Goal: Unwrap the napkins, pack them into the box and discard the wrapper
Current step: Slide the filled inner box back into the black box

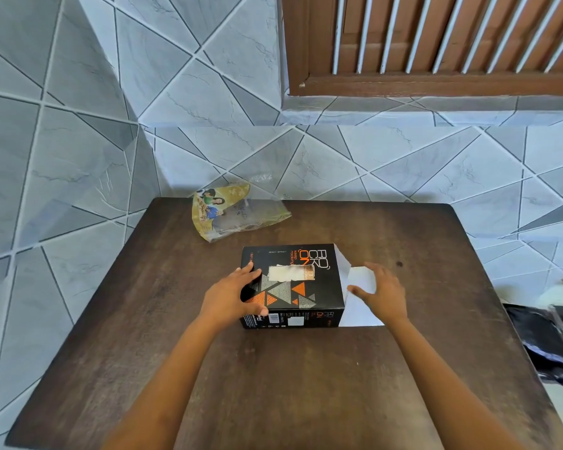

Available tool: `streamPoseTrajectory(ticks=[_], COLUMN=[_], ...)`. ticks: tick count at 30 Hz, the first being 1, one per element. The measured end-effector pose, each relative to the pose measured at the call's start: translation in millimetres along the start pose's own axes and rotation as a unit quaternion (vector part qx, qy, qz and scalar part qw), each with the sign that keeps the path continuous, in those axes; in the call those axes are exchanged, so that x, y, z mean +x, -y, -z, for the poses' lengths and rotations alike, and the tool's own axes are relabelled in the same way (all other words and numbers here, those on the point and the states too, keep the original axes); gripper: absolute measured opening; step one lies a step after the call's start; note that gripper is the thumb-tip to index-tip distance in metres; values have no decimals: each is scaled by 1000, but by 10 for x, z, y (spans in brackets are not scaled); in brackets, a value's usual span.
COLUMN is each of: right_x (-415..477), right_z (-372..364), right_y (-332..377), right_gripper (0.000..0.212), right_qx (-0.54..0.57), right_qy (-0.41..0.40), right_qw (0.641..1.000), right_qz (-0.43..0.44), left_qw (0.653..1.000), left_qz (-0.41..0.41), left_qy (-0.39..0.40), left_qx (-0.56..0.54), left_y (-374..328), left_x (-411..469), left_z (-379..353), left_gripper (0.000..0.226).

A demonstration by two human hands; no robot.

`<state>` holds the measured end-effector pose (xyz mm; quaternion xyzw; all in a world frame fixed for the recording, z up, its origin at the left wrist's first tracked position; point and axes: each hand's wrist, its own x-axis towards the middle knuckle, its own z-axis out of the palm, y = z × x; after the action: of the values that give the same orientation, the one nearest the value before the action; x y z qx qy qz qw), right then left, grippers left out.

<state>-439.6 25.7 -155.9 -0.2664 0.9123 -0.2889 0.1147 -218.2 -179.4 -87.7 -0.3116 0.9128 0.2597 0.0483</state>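
Note:
A black box (319, 287) with orange and grey triangles lies flat in the middle of the brown table (273, 384). White napkins (290, 273) show through a cut-out slot in its top. My left hand (233, 295) rests on the box's left end with spread fingers. The box's right end stands open, its white flaps (359, 306) folded outward. My right hand (382, 292) touches the upper white flap with relaxed fingers. The empty plastic wrapper (234, 216), yellow with printed pictures, lies crumpled at the table's far edge.
A black plastic bag (546, 345) sits on the floor to the right of the table. Tiled walls close in behind and on the left. A brown slatted shutter (436, 43) hangs above.

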Motion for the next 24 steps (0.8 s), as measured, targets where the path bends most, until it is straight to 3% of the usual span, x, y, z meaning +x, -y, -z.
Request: streamPoseTrajectory(ticks=[4, 9, 14, 19, 22, 24], right_x=[-51, -14, 20, -59, -106, -134], right_z=[-31, -68, -8, -37, -53, -40], right_y=[-140, -57, 49, 149, 168, 163], right_gripper=[69, 48, 34, 55, 74, 84], right_qx=[-28, 151, 222, 246, 166, 60], right_qy=[-18, 18, -2, 14, -4, 38], right_qw=[988, 957, 944, 939, 974, 996], right_qz=[-153, -247, -245, -240, -156, -48], left_qw=[1000, 1000, 1000, 1000, 1000, 1000], left_qz=[-3, -6, -6, -7, -5, -6], left_qy=[2, -1, 0, 3, 7, 4], left_qx=[5, 2, -9, -5, 2, 7], left_y=[2, 33, 93, 106, 69, 29], left_x=[10, 23, 46, 50, 50, 46], left_z=[-9, -25, -28, -5, -4, -23], left_gripper=[89, 89, 91, 89, 88, 88])
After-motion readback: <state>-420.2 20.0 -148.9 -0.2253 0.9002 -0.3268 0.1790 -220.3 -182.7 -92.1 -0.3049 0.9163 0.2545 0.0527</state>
